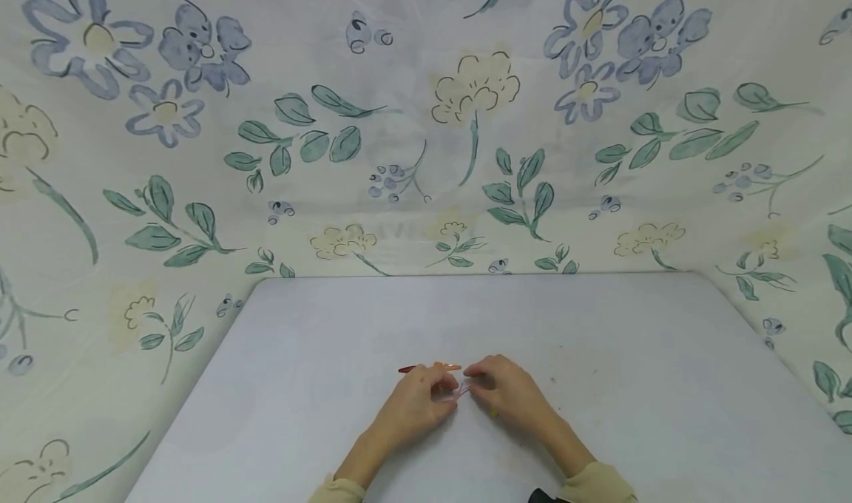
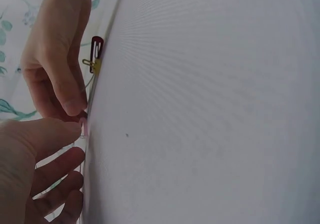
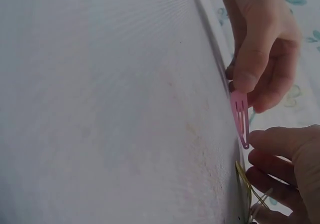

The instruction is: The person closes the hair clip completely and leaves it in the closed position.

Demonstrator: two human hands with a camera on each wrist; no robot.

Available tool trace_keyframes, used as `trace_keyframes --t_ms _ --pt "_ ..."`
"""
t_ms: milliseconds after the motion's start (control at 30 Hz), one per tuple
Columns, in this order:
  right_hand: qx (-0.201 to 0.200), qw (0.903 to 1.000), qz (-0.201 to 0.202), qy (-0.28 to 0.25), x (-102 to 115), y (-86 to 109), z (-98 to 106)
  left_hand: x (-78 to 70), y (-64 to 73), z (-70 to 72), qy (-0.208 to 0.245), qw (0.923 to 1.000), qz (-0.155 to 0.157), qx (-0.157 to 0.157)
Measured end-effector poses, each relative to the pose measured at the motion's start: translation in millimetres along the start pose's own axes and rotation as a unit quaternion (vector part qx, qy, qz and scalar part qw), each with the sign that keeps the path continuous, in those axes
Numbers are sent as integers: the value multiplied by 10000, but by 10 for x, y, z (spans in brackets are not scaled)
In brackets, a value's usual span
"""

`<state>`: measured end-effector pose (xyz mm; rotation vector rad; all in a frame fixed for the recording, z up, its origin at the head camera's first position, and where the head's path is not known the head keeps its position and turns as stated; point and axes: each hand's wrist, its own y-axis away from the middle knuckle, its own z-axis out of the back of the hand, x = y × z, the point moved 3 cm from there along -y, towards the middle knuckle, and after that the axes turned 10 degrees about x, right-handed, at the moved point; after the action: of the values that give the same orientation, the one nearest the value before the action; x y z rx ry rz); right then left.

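Observation:
A pink snap hair clip (image 3: 239, 103) is pinched at its wide end between the thumb and fingers of my left hand (image 1: 419, 402). Its narrow end points toward my right hand (image 1: 511, 393), where the thumb lies right at the tip with the fingers loosely bent and apart from the thumb. Just beyond the left hand, a red hair clip (image 1: 407, 370) and an orange hair clip (image 1: 447, 366) lie on the white table. Something yellow (image 1: 493, 412) shows under the right hand, mostly covered; the left wrist view shows a yellow clip (image 2: 95, 66) there beside a dark red hair clip (image 2: 97, 44).
The white table (image 1: 319, 325) reaches back to a hanging floral cloth (image 1: 413, 140) that also covers the sides. Small dark specks (image 1: 552, 379) dot the tabletop right of the hands. Yellow-green thin loops (image 3: 242, 179) appear beside the right fingers in the right wrist view.

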<state>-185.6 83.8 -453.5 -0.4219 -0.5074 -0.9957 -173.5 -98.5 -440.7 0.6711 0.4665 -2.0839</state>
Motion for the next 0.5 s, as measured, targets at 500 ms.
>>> trace_keyframes --t_ms 500 --pt "204 9988 -130 429 70 -33 3 -14 -43 -26 -424 9991 12 -64"
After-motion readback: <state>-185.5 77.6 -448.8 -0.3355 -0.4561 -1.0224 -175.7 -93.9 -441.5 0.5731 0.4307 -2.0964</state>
